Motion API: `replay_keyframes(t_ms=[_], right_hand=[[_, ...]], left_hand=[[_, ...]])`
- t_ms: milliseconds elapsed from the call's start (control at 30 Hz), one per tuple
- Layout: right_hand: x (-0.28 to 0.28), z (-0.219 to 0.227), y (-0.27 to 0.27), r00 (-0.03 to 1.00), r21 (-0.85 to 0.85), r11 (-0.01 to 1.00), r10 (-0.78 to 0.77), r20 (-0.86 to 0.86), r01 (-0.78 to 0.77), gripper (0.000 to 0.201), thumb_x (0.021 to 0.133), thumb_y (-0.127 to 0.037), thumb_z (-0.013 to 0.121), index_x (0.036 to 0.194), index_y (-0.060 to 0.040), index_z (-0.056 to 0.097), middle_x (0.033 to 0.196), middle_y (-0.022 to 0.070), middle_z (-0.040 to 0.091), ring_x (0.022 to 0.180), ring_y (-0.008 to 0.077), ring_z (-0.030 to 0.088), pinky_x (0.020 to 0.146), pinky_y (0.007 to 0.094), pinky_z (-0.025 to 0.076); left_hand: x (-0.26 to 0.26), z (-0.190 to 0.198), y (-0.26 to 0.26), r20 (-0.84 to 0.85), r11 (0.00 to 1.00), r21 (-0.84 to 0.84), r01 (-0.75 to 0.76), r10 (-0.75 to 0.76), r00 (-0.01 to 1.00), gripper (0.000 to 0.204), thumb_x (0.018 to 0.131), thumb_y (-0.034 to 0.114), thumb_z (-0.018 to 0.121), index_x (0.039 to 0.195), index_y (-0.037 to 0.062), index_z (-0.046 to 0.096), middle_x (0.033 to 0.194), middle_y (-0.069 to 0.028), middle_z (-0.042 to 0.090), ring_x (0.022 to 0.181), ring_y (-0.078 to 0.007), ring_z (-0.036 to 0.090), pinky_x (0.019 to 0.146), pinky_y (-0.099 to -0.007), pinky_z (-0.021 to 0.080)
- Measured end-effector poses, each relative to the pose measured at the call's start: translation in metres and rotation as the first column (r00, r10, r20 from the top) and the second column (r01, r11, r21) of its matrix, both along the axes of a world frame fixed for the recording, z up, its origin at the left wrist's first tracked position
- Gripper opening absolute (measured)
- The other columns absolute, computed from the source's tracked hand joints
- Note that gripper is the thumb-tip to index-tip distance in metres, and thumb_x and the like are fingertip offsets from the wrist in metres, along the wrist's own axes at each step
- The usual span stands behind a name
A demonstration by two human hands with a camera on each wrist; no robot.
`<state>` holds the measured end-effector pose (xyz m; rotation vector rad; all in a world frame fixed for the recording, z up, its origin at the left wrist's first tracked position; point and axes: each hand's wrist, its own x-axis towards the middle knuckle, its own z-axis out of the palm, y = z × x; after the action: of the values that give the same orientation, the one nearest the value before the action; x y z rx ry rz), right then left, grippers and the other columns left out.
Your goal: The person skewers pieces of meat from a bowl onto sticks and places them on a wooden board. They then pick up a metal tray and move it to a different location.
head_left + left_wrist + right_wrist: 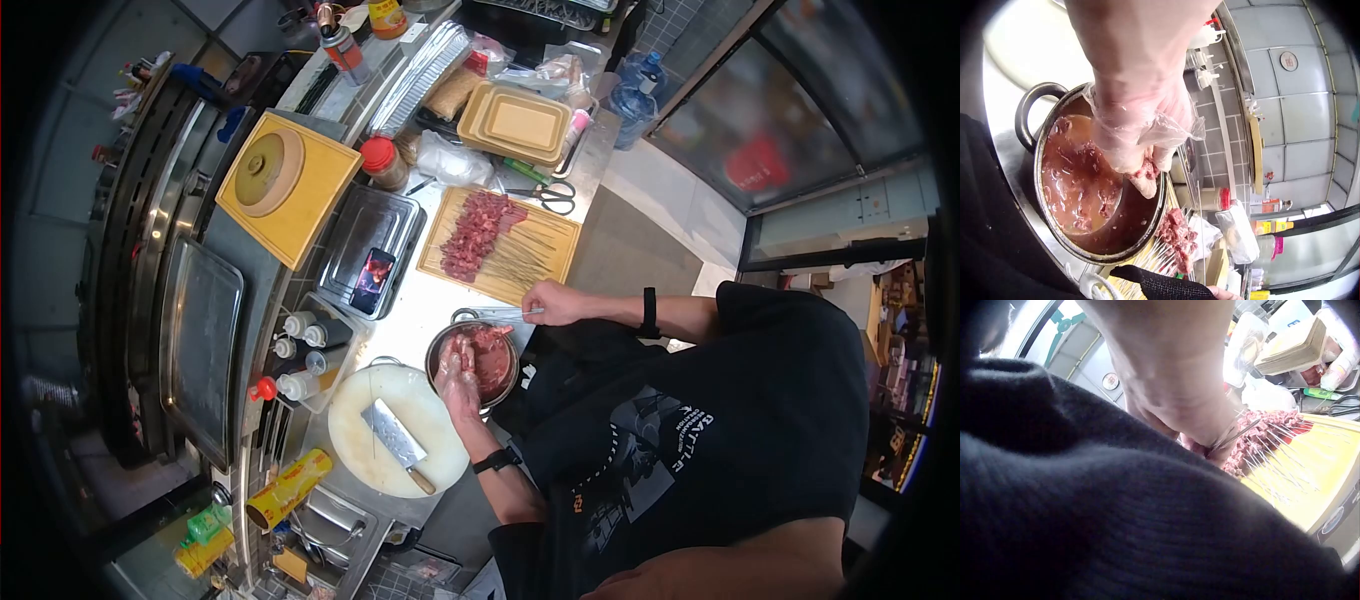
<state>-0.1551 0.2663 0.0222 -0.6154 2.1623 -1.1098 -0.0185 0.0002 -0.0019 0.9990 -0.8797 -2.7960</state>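
Observation:
In the head view my left hand, in a clear plastic glove, is over a metal pot of raw meat. The left wrist view shows its fingers pinching a piece of meat above the pot's far rim. My bare right hand grips a thin skewer beside the pot, its tip pointing toward the left hand. A bit of meat shows near that tip. In the right wrist view the sleeve hides most of the fingers.
Meat skewers lie in rows on a yellow board beyond the pot. A cleaver rests on a round cutting board. Nearby are scissors, squeeze bottles and a phone on a metal tray lid.

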Motion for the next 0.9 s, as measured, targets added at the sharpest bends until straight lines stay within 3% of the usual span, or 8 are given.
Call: replay_keyframes(t_ms=[167, 367, 567, 667, 900], right_hand=[[-0.002, 0.002, -0.001, 1.000, 0.007, 1.000, 0.000, 0.020, 0.000, 0.021, 0.085, -0.017, 0.078, 0.097, -0.0006, 0.074, 0.081, 0.0166, 0.070, 0.079, 0.0260, 0.068, 0.073, 0.0388, 0.054], [-0.003, 0.003, -0.002, 1.000, -0.012, 1.000, 0.013, 0.016, -0.013, 0.021, 0.085, -0.017, 0.078, 0.097, 0.0002, 0.074, 0.082, 0.0170, 0.070, 0.079, 0.0267, 0.068, 0.072, 0.0387, 0.054], [-0.004, 0.003, -0.002, 1.000, -0.034, 0.999, -0.002, 0.002, 0.002, 0.023, 0.086, -0.020, 0.078, 0.097, -0.0003, 0.074, 0.082, 0.0176, 0.070, 0.080, 0.0274, 0.069, 0.073, 0.0392, 0.054], [-0.004, 0.005, -0.001, 1.000, 0.005, 1.000, 0.008, 0.018, -0.008, 0.022, 0.086, -0.020, 0.078, 0.096, -0.0003, 0.074, 0.082, 0.0179, 0.070, 0.080, 0.0276, 0.069, 0.073, 0.0395, 0.054], [-0.005, 0.006, 0.000, 1.000, 0.002, 1.000, 0.005, 0.021, -0.005, 0.022, 0.086, -0.018, 0.078, 0.096, 0.0004, 0.074, 0.084, 0.0185, 0.071, 0.082, 0.0282, 0.070, 0.074, 0.0398, 0.055]], left_hand=[[-0.003, 0.002, 0.000, 0.040, 0.999, -0.032, -0.019, 0.021, 0.999, 0.035, 0.102, 0.000, 0.058, 0.134, -0.0126, 0.056, 0.128, -0.0211, 0.064, 0.113, -0.0285, 0.065, 0.104, -0.0360, 0.054], [-0.001, -0.007, 0.001, 0.066, 0.990, -0.136, -0.031, 0.041, 0.997, 0.034, 0.102, 0.005, 0.060, 0.133, -0.0103, 0.058, 0.125, -0.0181, 0.065, 0.113, -0.0263, 0.065, 0.101, -0.0347, 0.055], [0.005, -0.027, -0.013, 0.022, 1.000, 0.009, 0.029, -0.029, 0.999, 0.035, 0.103, -0.001, 0.057, 0.137, -0.0088, 0.056, 0.128, -0.0181, 0.064, 0.112, -0.0235, 0.064, 0.099, -0.0316, 0.055], [0.000, -0.009, 0.000, 0.066, 0.996, -0.092, -0.021, 0.027, 0.997, 0.036, 0.103, -0.003, 0.055, 0.138, -0.0107, 0.053, 0.131, -0.0199, 0.061, 0.118, -0.0263, 0.063, 0.105, -0.0328, 0.054], [-0.001, -0.024, -0.003, 0.040, 0.995, -0.003, -0.102, 0.102, 0.994, 0.032, 0.103, -0.002, 0.056, 0.132, -0.0149, 0.053, 0.133, -0.0236, 0.059, 0.127, -0.0328, 0.059, 0.116, -0.0386, 0.049]])
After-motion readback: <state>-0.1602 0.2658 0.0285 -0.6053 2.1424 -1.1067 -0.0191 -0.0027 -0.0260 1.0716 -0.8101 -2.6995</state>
